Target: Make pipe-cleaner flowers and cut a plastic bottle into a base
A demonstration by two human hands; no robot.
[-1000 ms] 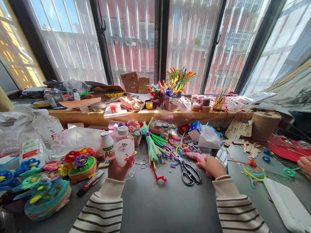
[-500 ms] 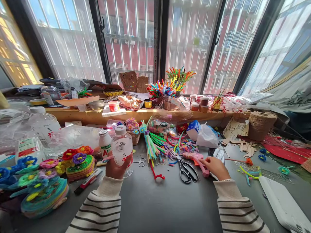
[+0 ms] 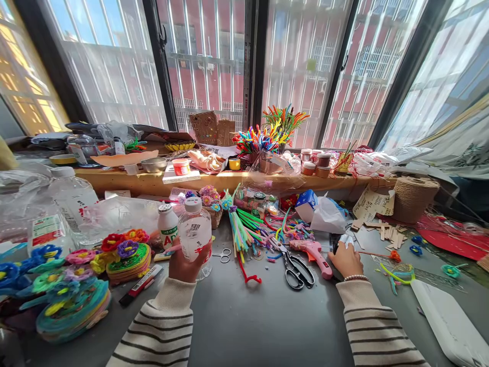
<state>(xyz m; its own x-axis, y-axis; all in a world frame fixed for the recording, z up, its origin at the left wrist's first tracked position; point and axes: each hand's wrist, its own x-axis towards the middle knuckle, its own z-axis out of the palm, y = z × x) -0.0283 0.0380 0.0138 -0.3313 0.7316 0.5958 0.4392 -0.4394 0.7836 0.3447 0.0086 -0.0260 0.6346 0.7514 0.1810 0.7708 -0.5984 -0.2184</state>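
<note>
My left hand (image 3: 187, 262) is wrapped round a clear plastic bottle (image 3: 194, 230) with a white cap, which stands upright. Just behind it is a white bottle (image 3: 167, 224) with a green label. My right hand (image 3: 347, 262) has its fingers curled down over a dark flat object, with a shiny clear piece (image 3: 346, 238) at the fingertips; exactly what it grips is hidden. To the left of that hand lies a pink hot glue gun (image 3: 315, 255), apart from it. Black-handled scissors (image 3: 294, 270) rest beside the glue gun.
Fuzzy pipe-cleaner flowers (image 3: 46, 285) crowd the left. Small scissors (image 3: 223, 256) and a bundle of pipe cleaners (image 3: 240, 229) lie mid-table. A tissue pack (image 3: 326, 216), a twine spool (image 3: 414, 199), wooden sticks (image 3: 389, 233) and a white device (image 3: 451, 321) are on the right.
My right hand has left the glue gun's handle and shifted right, onto the dark object and clear piece. My left hand still holds the bottle in place.
</note>
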